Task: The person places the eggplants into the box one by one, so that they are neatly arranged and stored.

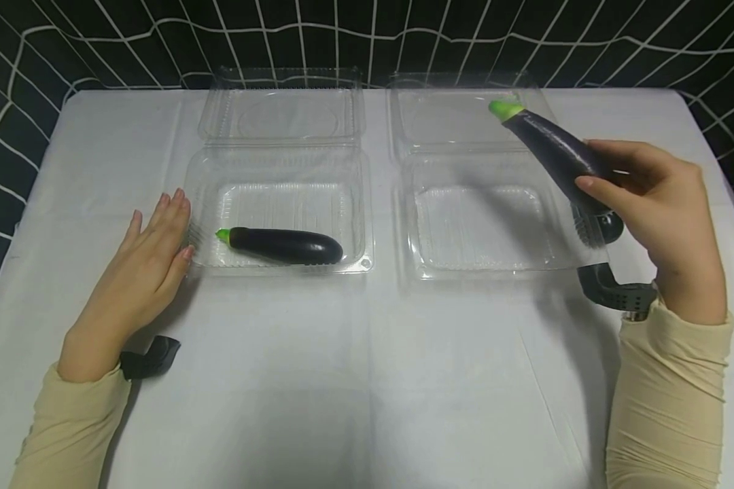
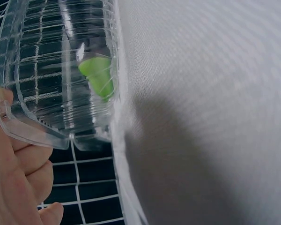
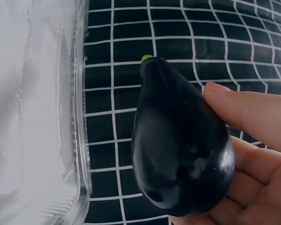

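In the head view, my right hand (image 1: 673, 204) grips a dark purple eggplant (image 1: 556, 153) with a green stem end, tilted above the right clear plastic container (image 1: 412, 238). The right wrist view shows the thumb and fingers around the rounded end of this eggplant (image 3: 178, 145). A second eggplant (image 1: 287, 246) lies in the left clear plastic container (image 1: 367, 204), its green end toward the left. My left hand (image 1: 141, 272) has its fingers extended at that container's left edge; the left wrist view shows fingers (image 2: 33, 164) by its rim.
Both containers have raised lids folded back, the left lid (image 1: 281, 115) and the right lid (image 1: 440, 119). A white cloth (image 1: 342, 367) covers the table. Behind it hangs dark cloth with a white grid (image 1: 373, 41). A dark round shape (image 1: 612, 227) sits beneath my right hand; its kind is unclear.
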Tool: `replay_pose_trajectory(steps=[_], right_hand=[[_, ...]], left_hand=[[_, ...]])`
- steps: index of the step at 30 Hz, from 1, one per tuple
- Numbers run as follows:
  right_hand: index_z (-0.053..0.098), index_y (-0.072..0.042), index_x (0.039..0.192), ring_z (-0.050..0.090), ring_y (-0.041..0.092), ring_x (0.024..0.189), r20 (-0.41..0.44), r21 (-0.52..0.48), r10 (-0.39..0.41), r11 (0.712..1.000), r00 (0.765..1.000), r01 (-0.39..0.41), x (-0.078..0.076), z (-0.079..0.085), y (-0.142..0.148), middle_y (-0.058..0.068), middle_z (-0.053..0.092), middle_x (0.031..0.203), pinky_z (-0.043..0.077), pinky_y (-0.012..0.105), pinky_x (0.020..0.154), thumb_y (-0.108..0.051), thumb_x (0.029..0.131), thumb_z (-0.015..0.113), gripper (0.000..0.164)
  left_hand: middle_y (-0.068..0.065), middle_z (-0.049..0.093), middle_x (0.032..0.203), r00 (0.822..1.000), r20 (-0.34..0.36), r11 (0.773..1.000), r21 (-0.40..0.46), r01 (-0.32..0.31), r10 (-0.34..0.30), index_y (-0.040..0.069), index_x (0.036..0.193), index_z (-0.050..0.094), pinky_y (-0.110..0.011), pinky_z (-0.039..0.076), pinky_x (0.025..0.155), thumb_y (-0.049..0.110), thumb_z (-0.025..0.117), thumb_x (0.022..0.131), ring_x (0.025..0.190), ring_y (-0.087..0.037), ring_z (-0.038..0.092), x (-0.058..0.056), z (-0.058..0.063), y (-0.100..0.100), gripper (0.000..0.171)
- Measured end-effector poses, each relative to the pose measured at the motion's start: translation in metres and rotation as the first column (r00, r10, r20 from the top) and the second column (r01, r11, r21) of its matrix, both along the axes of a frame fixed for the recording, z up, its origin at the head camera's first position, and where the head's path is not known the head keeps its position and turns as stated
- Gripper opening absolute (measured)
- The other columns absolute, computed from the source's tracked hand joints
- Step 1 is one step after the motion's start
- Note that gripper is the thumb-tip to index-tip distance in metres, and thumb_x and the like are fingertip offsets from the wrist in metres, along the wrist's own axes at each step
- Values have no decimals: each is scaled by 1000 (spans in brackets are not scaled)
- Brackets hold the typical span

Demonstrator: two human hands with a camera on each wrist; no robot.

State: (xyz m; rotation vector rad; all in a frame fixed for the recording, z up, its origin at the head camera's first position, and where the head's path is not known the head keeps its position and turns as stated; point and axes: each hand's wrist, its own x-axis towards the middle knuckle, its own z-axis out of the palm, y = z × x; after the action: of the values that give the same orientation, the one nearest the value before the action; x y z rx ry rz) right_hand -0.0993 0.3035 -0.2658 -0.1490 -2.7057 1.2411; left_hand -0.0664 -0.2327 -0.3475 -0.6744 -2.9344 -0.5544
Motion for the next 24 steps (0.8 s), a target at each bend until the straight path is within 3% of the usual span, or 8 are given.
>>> replay_pose_trajectory(steps=[24], right_hand=[[63,-7,123,61,1,90,-20,-89,169,981,985,-170,-1,0,-24,-10,64,103,45,6,73,-4,82,72,42]], left_hand=[[-21,20,152,1000,1,1000,-6,-11,11,-6,147,20,-49,4,114,21,38,101,142,-31,14,0,0,0,56]])
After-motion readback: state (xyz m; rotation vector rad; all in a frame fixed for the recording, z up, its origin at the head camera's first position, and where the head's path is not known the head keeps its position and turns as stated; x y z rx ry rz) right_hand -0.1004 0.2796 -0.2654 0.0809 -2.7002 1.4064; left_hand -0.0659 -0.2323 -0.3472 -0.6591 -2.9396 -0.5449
